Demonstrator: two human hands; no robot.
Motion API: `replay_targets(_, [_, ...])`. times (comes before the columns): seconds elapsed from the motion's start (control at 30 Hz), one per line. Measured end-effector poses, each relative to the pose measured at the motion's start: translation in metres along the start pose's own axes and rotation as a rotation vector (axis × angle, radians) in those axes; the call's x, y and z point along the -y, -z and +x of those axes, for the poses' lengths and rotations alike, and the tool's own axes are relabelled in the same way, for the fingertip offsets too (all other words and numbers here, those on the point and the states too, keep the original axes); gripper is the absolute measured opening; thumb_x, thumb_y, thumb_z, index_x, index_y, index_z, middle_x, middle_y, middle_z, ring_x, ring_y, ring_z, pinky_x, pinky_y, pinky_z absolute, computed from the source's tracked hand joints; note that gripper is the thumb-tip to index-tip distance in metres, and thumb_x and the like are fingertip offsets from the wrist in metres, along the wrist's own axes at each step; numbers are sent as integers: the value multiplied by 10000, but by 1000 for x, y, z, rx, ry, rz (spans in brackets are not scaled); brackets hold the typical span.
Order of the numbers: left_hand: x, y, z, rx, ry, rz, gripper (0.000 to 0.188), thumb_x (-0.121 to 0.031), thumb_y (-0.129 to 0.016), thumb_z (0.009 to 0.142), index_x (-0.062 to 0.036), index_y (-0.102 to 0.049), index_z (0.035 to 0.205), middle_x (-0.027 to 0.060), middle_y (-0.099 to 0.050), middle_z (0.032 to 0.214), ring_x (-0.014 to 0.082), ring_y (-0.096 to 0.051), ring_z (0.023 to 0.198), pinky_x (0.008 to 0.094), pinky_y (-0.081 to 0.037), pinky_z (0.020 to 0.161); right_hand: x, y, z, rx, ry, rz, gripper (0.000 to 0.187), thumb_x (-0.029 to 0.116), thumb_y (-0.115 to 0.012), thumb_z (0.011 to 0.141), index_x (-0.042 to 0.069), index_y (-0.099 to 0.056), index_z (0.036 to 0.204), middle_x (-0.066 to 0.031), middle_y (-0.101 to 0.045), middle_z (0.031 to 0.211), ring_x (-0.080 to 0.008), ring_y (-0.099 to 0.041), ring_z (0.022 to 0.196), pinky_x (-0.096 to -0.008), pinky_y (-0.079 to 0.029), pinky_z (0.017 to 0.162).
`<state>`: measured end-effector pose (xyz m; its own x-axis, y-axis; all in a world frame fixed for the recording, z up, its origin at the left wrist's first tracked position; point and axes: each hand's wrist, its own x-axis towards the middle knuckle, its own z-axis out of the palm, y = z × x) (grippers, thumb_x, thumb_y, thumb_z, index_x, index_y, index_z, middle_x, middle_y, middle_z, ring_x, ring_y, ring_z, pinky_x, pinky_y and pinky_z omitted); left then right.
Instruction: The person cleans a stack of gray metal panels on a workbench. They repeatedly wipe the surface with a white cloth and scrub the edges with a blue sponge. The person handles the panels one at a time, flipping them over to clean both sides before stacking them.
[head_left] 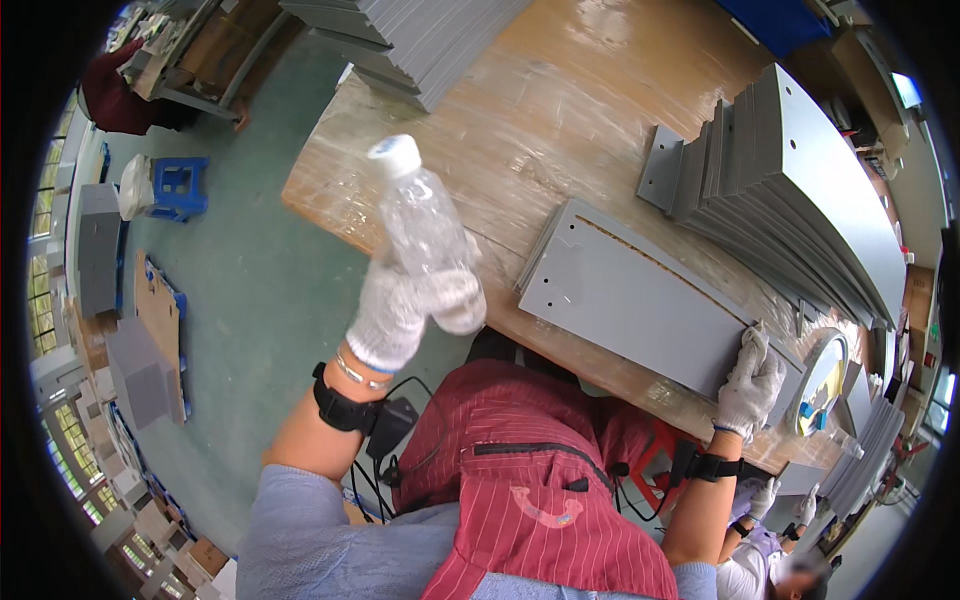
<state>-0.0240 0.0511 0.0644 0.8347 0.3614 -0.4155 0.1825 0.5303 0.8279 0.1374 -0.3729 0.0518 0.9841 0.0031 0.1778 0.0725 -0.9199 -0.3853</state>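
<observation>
My left hand (425, 295), in a white knit glove, is closed round the lower part of a clear plastic bottle (418, 212). The bottle is tilted and has a white cap; I cannot make out what is in it. It is held over the left front edge of the table. My right hand (752, 388), gloved too, rests at the right end of a grey panel (630, 300), its fingers bent over the edge and a small piece, too small to name, at the fingertips. The panel has small dark holes and a brown slot line along its far side.
Tall stacks of grey panels stand on the wrapped wooden table (520, 150), one stack (800, 190) at the right, another (410, 45) at the far left. Beyond my right hand lies a round tape-like roll (822, 375). A blue stool (180, 187) stands on the floor; co-workers are at the upper left and lower right.
</observation>
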Motion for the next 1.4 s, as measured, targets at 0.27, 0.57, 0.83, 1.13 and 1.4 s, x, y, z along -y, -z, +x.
replay_targets(0.27, [38, 90, 96, -456, -439, 402, 608, 119, -768, 791, -32, -552, 1339, 95, -618, 1255, 230, -637, 1143, 373, -585, 984, -14, -15, 1, -58, 26, 188, 290, 104, -599, 993, 89, -708, 1262, -134, -695, 1022, -279, -633, 958, -416, -492, 879])
replay_targets(0.57, [63, 50, 42, -523, -266, 110, 515, 50, -762, 845, -50, -580, 1316, 35, -620, 1082, 124, -607, 995, 262, -542, 891, 19, 1, 5, 32, 127, -193, 317, 136, -662, 954, 82, -715, 1261, -177, -679, 983, -323, -626, 931, -430, -497, 865])
replay_targets(0.83, [91, -32, 7, -10, -337, 451, 439, -66, -766, 868, -29, -665, 1294, 89, -612, 1224, 188, -604, 1138, 305, -501, 984, 154, -42, -30, 164, 639, -57, 289, 130, -757, 842, 102, -735, 1129, -95, -669, 1023, -316, -631, 939, -436, -504, 853])
replay_targets(1.13, [99, -32, 3, -66, -192, 256, 453, -89, -791, 846, -9, -647, 1269, 96, -593, 1239, 182, -620, 1099, 308, -517, 955, 232, -81, -28, 298, 902, 188, 280, 85, -742, 741, 123, -733, 1018, -75, -658, 1011, -310, -631, 924, -437, -505, 793])
replay_targets(1.4, [102, -34, 7, -74, -239, 311, 505, -104, -828, 811, -20, -634, 1271, 85, -583, 1234, 174, -612, 1067, 311, -519, 940, 224, -77, -36, 362, 917, 156, 312, 99, -791, 725, 130, -751, 1033, -87, -665, 922, -296, -658, 875, -437, -520, 790])
